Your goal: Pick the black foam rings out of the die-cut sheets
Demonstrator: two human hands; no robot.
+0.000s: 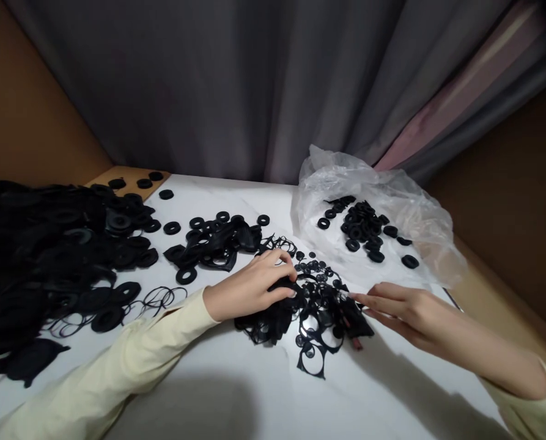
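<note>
Both hands work at a loose heap of black rubber scraps and small discs (321,275) on the white tabletop. My left hand (266,284) rests over the heap's left side, fingers curled and thumb drawn in around black rubber pieces. From the right reaches my right hand (403,308), its fingers held together and the tips at the heap's edge; what they pinch is hidden. Below the fingertips lies a dark scrap (359,321) with a reddish bit by it. A punched-out rubber sheet (316,366) with large round holes extends toward me.
A big pile of black rings and scraps (57,244) covers the left side. Behind my left hand sits a smaller ring pile (217,238). Thick rings (364,223) lie on a clear plastic bag (419,208) at the back right. A grey curtain (208,91) hangs behind the white table (199,391).
</note>
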